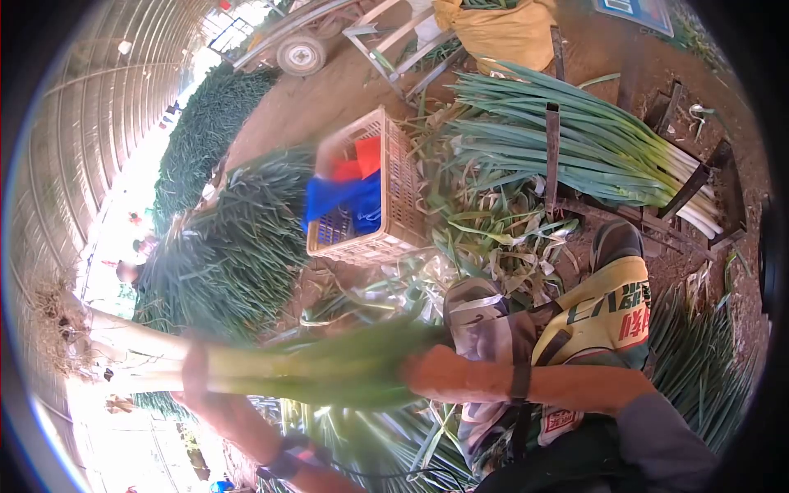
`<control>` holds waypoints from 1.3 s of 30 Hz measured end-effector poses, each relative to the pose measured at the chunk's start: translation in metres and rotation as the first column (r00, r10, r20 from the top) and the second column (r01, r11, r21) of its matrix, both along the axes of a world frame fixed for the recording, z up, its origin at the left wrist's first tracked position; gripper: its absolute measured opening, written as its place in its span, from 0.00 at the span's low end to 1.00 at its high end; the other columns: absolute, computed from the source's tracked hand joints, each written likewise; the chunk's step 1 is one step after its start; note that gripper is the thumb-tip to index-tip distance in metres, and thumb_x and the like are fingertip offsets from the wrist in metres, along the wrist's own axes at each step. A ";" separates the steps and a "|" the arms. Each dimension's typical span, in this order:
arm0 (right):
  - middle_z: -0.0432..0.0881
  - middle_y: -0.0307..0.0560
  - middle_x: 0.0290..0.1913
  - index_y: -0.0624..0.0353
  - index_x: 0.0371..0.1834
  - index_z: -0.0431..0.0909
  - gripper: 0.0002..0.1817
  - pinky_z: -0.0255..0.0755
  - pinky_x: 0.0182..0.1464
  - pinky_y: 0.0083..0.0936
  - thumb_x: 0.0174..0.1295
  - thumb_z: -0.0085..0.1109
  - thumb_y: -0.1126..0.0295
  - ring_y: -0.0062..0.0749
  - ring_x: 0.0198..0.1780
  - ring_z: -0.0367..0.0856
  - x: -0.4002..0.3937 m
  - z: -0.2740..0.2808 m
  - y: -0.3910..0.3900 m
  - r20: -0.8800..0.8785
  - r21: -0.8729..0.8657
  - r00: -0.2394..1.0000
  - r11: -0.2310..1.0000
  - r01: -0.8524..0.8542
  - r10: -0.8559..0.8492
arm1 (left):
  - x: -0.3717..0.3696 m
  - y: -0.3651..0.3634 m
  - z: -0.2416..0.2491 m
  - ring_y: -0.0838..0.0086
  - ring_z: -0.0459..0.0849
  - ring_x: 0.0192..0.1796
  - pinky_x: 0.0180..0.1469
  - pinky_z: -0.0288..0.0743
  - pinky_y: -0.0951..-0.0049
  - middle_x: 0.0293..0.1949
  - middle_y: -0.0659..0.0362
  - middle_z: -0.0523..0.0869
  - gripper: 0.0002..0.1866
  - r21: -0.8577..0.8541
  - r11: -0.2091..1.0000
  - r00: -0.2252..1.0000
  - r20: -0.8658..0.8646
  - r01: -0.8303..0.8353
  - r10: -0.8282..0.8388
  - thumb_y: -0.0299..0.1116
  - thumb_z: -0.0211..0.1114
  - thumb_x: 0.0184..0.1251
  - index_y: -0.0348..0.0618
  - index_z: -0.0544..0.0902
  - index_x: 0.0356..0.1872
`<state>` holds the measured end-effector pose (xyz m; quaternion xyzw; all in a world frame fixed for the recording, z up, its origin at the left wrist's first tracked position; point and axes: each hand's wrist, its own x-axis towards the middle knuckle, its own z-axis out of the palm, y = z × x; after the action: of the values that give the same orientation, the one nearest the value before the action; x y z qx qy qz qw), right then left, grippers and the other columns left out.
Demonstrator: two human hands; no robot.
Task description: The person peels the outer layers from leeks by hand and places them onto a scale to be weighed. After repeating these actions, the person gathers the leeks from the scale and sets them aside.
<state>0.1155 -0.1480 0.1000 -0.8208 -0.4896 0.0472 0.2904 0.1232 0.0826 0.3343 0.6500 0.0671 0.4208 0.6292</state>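
Observation:
A thick bunch of green onions (304, 370) is held across the front of me, blurred by motion. Its rooty white ends point to the far left and its leaves to the right. My left hand (196, 380), a band on its wrist, is closed around the pale stems. Around the leafy part is my right hand (440, 374), also closed and smeared. Below the bunch, loose green leaves (362, 435) lie near my left forearm. My camouflage-patterned trouser leg and a yellow printed leg cover (604, 312) show beside my right arm.
A plastic crate (403, 189) with blue and red items stands ahead. At upper right, more green onions (575, 148) rest in a metal rack (552, 156). Large green piles (238, 238) lie left, leaf scraps (501, 222) on the ground. A wheeled cart (301, 56) and yellow sack (505, 37) are behind.

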 end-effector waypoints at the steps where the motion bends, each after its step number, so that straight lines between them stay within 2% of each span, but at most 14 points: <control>1: 0.84 0.52 0.35 0.67 0.44 0.79 0.17 0.81 0.35 0.43 0.53 0.66 0.70 0.52 0.32 0.87 0.000 -0.008 0.008 0.008 0.029 1.000 1.000 0.011 -0.011 | -0.001 0.001 0.002 0.65 0.86 0.39 0.46 0.84 0.67 0.39 0.49 0.85 0.20 0.017 1.000 1.000 0.001 0.023 -0.023 0.24 0.72 0.62 0.27 0.77 0.53; 5: 0.85 0.50 0.33 0.63 0.42 0.81 0.14 0.81 0.35 0.43 0.53 0.66 0.71 0.50 0.33 0.88 0.010 0.014 -0.014 -0.176 -0.004 0.984 1.000 0.012 -0.013 | -0.002 0.010 0.011 0.66 0.86 0.39 0.45 0.84 0.67 0.38 0.49 0.85 0.19 0.044 0.997 0.998 -0.029 0.062 -0.060 0.24 0.73 0.62 0.25 0.78 0.51; 8: 0.85 0.51 0.33 0.58 0.39 0.82 0.09 0.81 0.35 0.41 0.54 0.65 0.73 0.48 0.34 0.88 0.036 0.019 -0.055 -0.024 0.005 0.962 0.963 0.271 -0.271 | -0.003 0.017 0.013 0.67 0.85 0.39 0.45 0.83 0.69 0.38 0.50 0.84 0.20 0.262 0.960 0.992 -0.057 -0.097 0.116 0.25 0.74 0.61 0.24 0.78 0.50; 10: 0.86 0.51 0.31 0.59 0.39 0.80 0.07 0.80 0.30 0.41 0.58 0.63 0.75 0.48 0.30 0.87 0.061 0.020 -0.085 0.112 0.321 0.906 0.877 0.356 -0.409 | -0.002 0.016 0.015 0.68 0.84 0.39 0.45 0.82 0.69 0.39 0.51 0.83 0.21 0.268 0.946 0.978 -0.048 -0.182 0.202 0.25 0.75 0.60 0.24 0.78 0.50; 13: 0.86 0.51 0.34 0.61 0.42 0.80 0.10 0.80 0.31 0.40 0.58 0.65 0.74 0.49 0.32 0.87 0.086 0.021 -0.112 0.063 0.374 0.842 0.795 0.478 -0.536 | 0.007 0.002 0.031 0.68 0.83 0.39 0.45 0.81 0.70 0.40 0.52 0.82 0.23 0.086 0.966 0.967 -0.047 -0.245 0.249 0.26 0.77 0.59 0.25 0.79 0.51; 16: 0.85 0.52 0.36 0.60 0.52 0.79 0.17 0.81 0.32 0.40 0.60 0.67 0.71 0.50 0.33 0.87 0.095 0.029 -0.127 0.210 0.246 0.853 0.870 0.428 -0.479 | 0.018 -0.008 0.044 0.67 0.84 0.40 0.45 0.81 0.69 0.41 0.51 0.84 0.24 0.152 0.915 0.923 -0.035 -0.373 0.383 0.25 0.78 0.56 0.26 0.80 0.52; 17: 0.85 0.53 0.42 0.59 0.61 0.75 0.25 0.82 0.38 0.42 0.60 0.68 0.68 0.51 0.37 0.87 0.088 0.040 -0.126 0.179 0.013 0.855 0.871 0.492 -0.486 | 0.024 -0.001 0.045 0.66 0.85 0.38 0.43 0.82 0.68 0.41 0.51 0.85 0.23 0.230 0.896 0.916 -0.038 -0.380 0.398 0.29 0.76 0.57 0.26 0.81 0.51; 26: 0.85 0.56 0.48 0.63 0.60 0.78 0.24 0.80 0.54 0.42 0.60 0.66 0.71 0.54 0.50 0.85 0.077 0.071 -0.167 0.153 0.086 0.904 0.917 0.390 -0.399 | 0.093 -0.035 0.064 0.60 0.90 0.32 0.35 0.85 0.62 0.38 0.46 0.90 0.25 0.651 0.652 0.877 0.043 -0.388 0.479 0.27 0.78 0.51 0.29 0.80 0.51; 28: 0.85 0.58 0.50 0.64 0.61 0.78 0.26 0.80 0.56 0.42 0.57 0.68 0.72 0.55 0.51 0.85 0.070 0.104 -0.171 0.191 0.203 0.868 0.883 0.423 -0.459 | 0.116 -0.045 0.040 0.56 0.89 0.28 0.33 0.86 0.62 0.35 0.48 0.90 0.25 0.835 0.422 0.888 0.155 -0.352 0.433 0.28 0.77 0.51 0.31 0.79 0.50; 30: 0.84 0.57 0.53 0.63 0.63 0.77 0.29 0.80 0.57 0.44 0.55 0.70 0.73 0.55 0.54 0.84 0.067 0.136 -0.172 0.304 0.291 0.824 0.870 0.399 -0.479 | 0.132 -0.087 0.012 0.56 0.89 0.34 0.29 0.82 0.65 0.36 0.50 0.87 0.19 0.853 0.439 0.927 0.123 -0.282 0.355 0.28 0.74 0.50 0.36 0.80 0.44; 32: 0.83 0.56 0.56 0.63 0.65 0.76 0.31 0.79 0.58 0.46 0.54 0.71 0.74 0.54 0.57 0.83 0.064 0.171 -0.175 0.448 0.338 0.751 0.870 0.359 -0.485 | 0.136 -0.122 -0.020 0.59 0.80 0.30 0.32 0.77 0.60 0.36 0.50 0.78 0.20 0.954 0.014 0.929 0.288 -0.300 0.233 0.23 0.67 0.47 0.41 0.76 0.45; 33: 0.82 0.56 0.57 0.62 0.66 0.75 0.32 0.79 0.59 0.47 0.54 0.71 0.74 0.54 0.60 0.82 0.061 0.191 -0.175 0.533 0.339 0.699 0.877 0.339 -0.476 | 0.135 -0.142 -0.030 0.57 0.81 0.35 0.39 0.77 0.56 0.37 0.48 0.78 0.19 0.939 0.328 0.995 0.100 -0.100 0.017 0.22 0.65 0.47 0.38 0.74 0.44; 36: 0.79 0.54 0.63 0.65 0.71 0.70 0.39 0.72 0.68 0.49 0.53 0.71 0.69 0.52 0.69 0.75 0.056 0.218 -0.177 0.721 0.152 0.592 0.916 0.371 -0.360 | 0.126 -0.195 -0.089 0.57 0.82 0.38 0.40 0.77 0.59 0.36 0.49 0.80 0.18 0.996 0.067 0.997 0.061 -0.064 0.045 0.27 0.64 0.52 0.34 0.75 0.45; 39: 0.81 0.57 0.58 0.71 0.73 0.66 0.40 0.68 0.70 0.46 0.55 0.65 0.64 0.50 0.66 0.77 0.070 0.209 -0.182 0.801 -0.093 0.571 0.905 0.415 -0.181 | 0.094 -0.234 -0.130 0.59 0.82 0.38 0.40 0.78 0.60 0.36 0.50 0.80 0.17 0.996 0.065 0.998 -0.058 0.061 -0.037 0.27 0.63 0.52 0.35 0.75 0.46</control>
<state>0.1859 -0.3296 0.3086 -0.8622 -0.4077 -0.2946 -0.0604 0.2172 -0.1516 0.2042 0.9099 -0.2548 0.3261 0.0287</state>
